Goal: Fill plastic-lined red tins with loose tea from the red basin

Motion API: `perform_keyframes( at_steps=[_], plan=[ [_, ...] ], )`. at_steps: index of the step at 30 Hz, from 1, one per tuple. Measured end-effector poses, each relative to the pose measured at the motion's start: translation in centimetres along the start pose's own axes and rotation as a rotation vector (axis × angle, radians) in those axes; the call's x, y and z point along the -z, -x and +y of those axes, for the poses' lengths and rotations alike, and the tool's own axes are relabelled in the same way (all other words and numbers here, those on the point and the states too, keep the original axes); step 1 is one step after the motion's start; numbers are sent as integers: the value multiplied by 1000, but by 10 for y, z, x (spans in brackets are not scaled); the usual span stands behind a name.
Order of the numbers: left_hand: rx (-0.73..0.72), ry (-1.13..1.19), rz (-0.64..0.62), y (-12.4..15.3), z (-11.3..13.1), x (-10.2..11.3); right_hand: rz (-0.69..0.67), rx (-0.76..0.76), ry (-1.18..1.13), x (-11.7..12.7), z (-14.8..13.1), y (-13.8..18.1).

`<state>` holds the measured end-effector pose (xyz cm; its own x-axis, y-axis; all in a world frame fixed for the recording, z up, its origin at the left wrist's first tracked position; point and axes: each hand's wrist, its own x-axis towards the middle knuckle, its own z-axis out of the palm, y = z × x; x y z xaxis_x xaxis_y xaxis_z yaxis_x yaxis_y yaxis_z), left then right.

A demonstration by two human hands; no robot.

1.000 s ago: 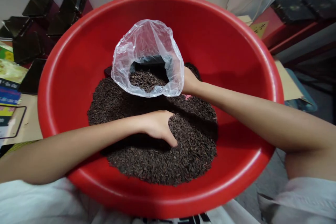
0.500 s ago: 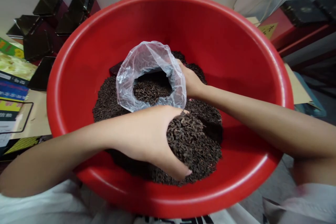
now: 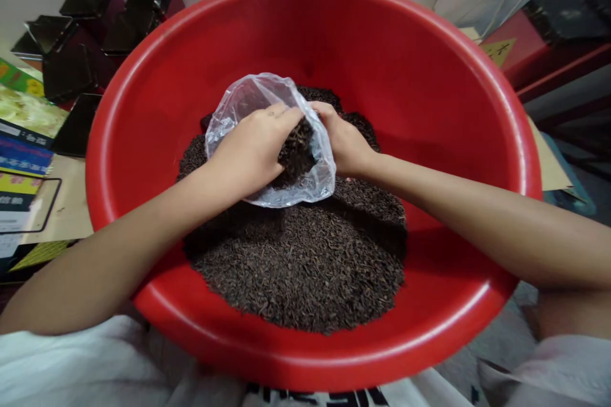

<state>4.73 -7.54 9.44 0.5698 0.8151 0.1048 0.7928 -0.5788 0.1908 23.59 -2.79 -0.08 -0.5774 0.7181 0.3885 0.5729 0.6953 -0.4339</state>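
Observation:
A big red plastic basin (image 3: pixel 443 95) fills the view and holds a heap of dark loose tea leaves (image 3: pixel 305 267). A clear plastic bag (image 3: pixel 233 108) stands open on the heap toward the back. My left hand (image 3: pixel 252 149) is cupped over the bag's mouth, closed round a handful of the tea leaves. My right hand (image 3: pixel 346 140) grips the bag's right rim and holds it open.
Several black boxes (image 3: pixel 71 32) are stacked at the back left, with printed cartons (image 3: pixel 23 159) below them. Red shelving (image 3: pixel 554 44) with dark boxes stands at the back right. A white garment (image 3: pixel 71 369) lies under the basin's near edge.
My left hand scooped a handful of leaves from the heap, lifted it and brought it over the bag's mouth. The bag's top has sunk lower; my right hand stayed on its rim.

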Motion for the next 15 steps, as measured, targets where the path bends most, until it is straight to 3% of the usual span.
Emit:
perform_keyframes(
  at_steps=[8, 15],
  plan=[
    [64, -33, -129, 3, 9, 3, -15, 40, -5, 1, -3, -1],
    [-67, 107, 13, 9, 19, 16, -9, -30, -36, 1, -4, -2]
  ],
)
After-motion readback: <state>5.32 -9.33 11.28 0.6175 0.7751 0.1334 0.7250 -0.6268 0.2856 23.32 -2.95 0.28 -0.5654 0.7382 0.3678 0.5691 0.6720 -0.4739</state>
